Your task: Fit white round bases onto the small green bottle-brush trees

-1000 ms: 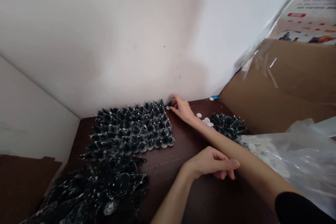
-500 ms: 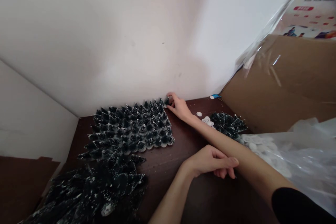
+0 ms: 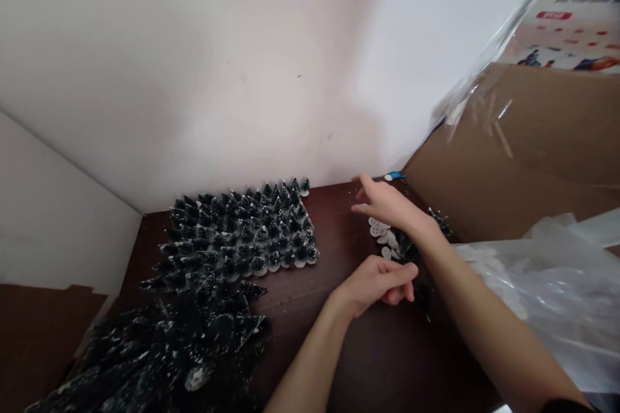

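My right hand (image 3: 385, 202) is open over the table's right side, its fingers apart and holding nothing. My left hand (image 3: 378, 285) is closed over the middle of the table, thumb against curled fingers; what it holds, if anything, is hidden. Rows of small snow-tipped artificial trees (image 3: 242, 232) stand upright on the left. One single little tree (image 3: 305, 186) stands at the back right end of these rows. White round bases (image 3: 379, 229) lie below my right hand. Loose dark little trees (image 3: 440, 222) lie beside them, partly hidden by my right arm.
Larger snow-flecked trees (image 3: 194, 348) lie heaped at the front left. A white wall (image 3: 271, 90) closes off the back of the dark table (image 3: 334, 213). On the right are a cardboard box (image 3: 547, 142), a clear plastic bag (image 3: 571, 290) and a small blue scrap (image 3: 396, 175).
My right hand has let go of the little tree at the end of the back row and moved right, opening. My left hand has shifted slightly left and up, still closed.
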`<action>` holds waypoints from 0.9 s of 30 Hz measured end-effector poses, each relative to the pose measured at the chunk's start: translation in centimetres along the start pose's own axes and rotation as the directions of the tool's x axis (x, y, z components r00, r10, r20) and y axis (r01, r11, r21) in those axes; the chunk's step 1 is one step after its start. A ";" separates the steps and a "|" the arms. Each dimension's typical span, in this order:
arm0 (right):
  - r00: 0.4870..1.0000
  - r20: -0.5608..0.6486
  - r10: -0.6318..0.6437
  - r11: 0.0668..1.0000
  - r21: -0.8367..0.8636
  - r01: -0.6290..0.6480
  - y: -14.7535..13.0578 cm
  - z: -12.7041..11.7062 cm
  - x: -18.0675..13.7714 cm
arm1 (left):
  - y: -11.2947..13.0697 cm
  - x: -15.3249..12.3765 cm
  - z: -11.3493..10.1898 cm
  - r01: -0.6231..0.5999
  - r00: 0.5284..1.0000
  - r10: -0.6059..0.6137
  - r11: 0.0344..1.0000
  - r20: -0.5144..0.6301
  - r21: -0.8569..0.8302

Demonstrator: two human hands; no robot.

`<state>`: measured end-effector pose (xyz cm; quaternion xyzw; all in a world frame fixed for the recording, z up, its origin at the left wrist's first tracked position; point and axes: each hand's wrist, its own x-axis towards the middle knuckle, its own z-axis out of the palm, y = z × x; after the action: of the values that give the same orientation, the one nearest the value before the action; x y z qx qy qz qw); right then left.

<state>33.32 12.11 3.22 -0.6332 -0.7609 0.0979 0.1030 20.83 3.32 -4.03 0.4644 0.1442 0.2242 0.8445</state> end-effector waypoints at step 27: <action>0.983 -0.132 0.131 0.987 -0.075 -0.142 4.3 1.3 -6.8 | 1.3 0.2 -0.6 -0.237 0.667 0.392 0.918 -0.633 0.319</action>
<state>38.20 6.13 0.57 -0.6925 -0.7110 0.0322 0.1174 20.41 4.48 -3.22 0.4521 0.3855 0.5063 0.6250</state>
